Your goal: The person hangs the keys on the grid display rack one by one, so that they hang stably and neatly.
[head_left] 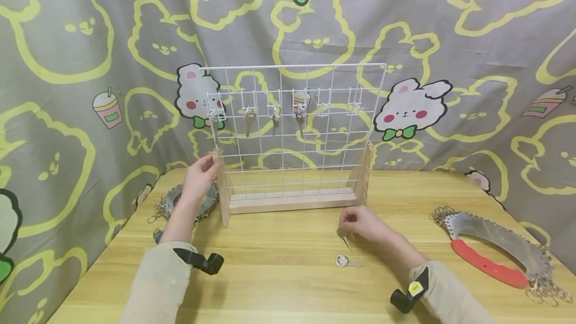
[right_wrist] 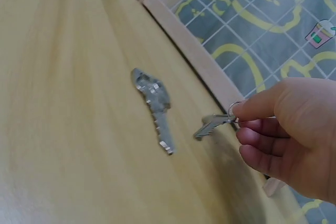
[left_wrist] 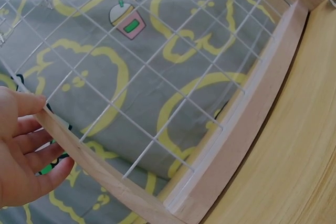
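A white wire grid rack [head_left: 288, 164] stands on wooden feet, with keys [head_left: 300, 123] hanging from some of its hooks. At its left end my left hand [head_left: 200, 176] grips the wooden side post [left_wrist: 79, 153], fingertips on both sides of it. Low in front of the rack's right end, my right hand [head_left: 365, 222] pinches the small ring of a key [right_wrist: 212, 124] between thumb and forefinger. That key dangles close over the table. A second key [right_wrist: 156, 106] lies flat on the table beside it; in the head view it is just below the right hand.
To the right lies a curved metal plate [head_left: 499, 239] with a red handle [head_left: 488, 265] and bunches of rings at its ends. Another ringed metal piece [head_left: 208, 201] sits behind my left forearm. A patterned curtain [head_left: 288, 29] hangs behind the table [head_left: 270, 274].
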Action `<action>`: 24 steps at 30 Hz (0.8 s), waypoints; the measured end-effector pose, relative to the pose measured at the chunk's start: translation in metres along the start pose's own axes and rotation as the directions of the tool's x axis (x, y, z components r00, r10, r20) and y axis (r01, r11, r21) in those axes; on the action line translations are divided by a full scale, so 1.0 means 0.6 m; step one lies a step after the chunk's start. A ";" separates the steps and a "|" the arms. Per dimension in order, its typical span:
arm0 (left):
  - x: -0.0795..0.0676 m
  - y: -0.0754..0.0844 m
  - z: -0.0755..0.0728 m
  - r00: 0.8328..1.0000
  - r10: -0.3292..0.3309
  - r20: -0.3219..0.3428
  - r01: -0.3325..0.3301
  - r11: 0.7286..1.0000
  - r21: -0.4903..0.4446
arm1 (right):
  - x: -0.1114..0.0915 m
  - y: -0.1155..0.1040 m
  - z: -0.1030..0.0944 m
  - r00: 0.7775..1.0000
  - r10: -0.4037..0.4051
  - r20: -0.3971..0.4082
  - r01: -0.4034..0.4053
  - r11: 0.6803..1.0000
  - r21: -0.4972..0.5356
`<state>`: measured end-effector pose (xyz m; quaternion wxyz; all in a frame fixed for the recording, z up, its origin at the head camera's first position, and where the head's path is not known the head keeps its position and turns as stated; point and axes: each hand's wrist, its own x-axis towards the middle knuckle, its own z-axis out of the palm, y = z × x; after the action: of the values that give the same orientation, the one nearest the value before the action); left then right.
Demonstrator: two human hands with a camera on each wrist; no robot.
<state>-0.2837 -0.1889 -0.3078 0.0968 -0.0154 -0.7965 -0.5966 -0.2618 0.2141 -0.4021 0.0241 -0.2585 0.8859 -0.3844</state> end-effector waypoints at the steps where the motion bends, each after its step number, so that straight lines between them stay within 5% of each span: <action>1: 0.000 -0.001 0.000 1.000 0.000 0.000 0.000 1.000 -0.001 | -0.001 -0.003 -0.003 1.000 0.003 0.000 -0.003 1.000 0.000; 16: 0.000 -0.002 0.002 1.000 0.008 0.015 -0.008 1.000 -0.003 | -0.002 -0.037 -0.039 1.000 -0.019 0.021 0.019 1.000 -0.013; 24: 0.000 -0.001 -0.001 1.000 0.000 0.010 0.000 1.000 0.004 | 0.006 -0.075 -0.066 0.998 -0.040 -0.045 0.040 0.999 -0.010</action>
<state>-0.2835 -0.1897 -0.3081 0.0927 -0.0183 -0.7982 -0.5950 -0.2543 0.2131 -0.3427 -0.0048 -0.2674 0.8825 -0.3868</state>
